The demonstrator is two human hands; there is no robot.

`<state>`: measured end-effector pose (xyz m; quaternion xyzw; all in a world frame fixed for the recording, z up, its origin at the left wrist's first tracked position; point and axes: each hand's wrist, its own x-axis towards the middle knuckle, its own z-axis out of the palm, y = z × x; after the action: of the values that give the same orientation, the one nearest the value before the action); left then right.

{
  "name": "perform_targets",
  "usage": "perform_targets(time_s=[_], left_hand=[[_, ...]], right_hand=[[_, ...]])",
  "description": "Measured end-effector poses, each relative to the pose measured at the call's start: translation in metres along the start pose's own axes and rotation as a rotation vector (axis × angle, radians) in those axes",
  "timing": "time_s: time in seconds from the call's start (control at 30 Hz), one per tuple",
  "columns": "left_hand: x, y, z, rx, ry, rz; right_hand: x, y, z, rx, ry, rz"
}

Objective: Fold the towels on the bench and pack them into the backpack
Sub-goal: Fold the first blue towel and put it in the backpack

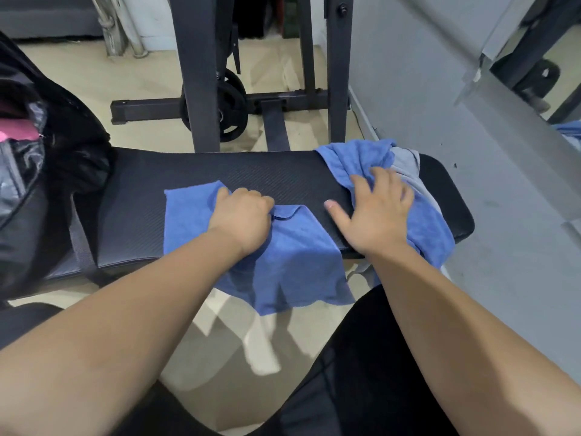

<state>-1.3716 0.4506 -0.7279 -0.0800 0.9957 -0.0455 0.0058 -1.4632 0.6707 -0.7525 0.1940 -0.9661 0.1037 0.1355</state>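
Folding looks barely begun: the left hand (240, 220), fingers curled, grips a loose blue towel (292, 256) hanging off the desk (283, 173), the right hand (377, 215) rests spread, uncurled fingers on the crumpled pile (355, 158), and the open backpack (34, 171) waits at the left.

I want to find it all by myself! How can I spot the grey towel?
Find the long black bench and follow it to its right end, where the right hand rests on a crumpled pile. The grey towel peeks out on the pile's far side. The towel beside it and the middle towel in the left hand are blue; it alone is grey.
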Motion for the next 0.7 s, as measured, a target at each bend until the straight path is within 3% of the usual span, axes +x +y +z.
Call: perform_targets(time_s=[0.03, 0.1, 0.17, 0.3, 0.4, 0.47, 0.63, 0.7], left_hand=[[-0.002, -0.003, -0.001, -0.018, 0.019, -0.010], [-0.006, -0.008, -0.004, -0.110, 0.068, -0.040], [-0.012, -0.014, -0.011, -0.306, 0.105, -0.076], [-0.027, -0.022, -0.037, -0.727, 0.100, -0.142], [-0.033, -0.032, -0.055, -0.837, 0.148, -0.214], [-0.035, -0.047, -0.064, -0.844, 0.191, -0.293], [-0.039, -0.108, -0.075, -0.700, 0.480, -0.602], [-0.044, -0.130, -0.071, -0.651, 0.489, -0.648]], right_hand=[[-0.003, -0.008, 0.001, 0.049, 0.028, -0.131], [-0.013, -0.027, 0.005, 0.100, -0.090, -0.314], [-0.020, -0.040, 0.012, 0.140, -0.199, -0.357], [-0.025, -0.051, 0.009, 0.373, -0.237, -0.321], [-0.024, -0.060, -0.009, 0.824, -0.367, -0.121], [-0.025, -0.068, -0.022, 0.943, -0.497, -0.059], [-0.035, -0.071, -0.029, 0.705, -0.941, -0.264], [-0.037, -0.070, -0.027, 0.590, -0.988, -0.290]])
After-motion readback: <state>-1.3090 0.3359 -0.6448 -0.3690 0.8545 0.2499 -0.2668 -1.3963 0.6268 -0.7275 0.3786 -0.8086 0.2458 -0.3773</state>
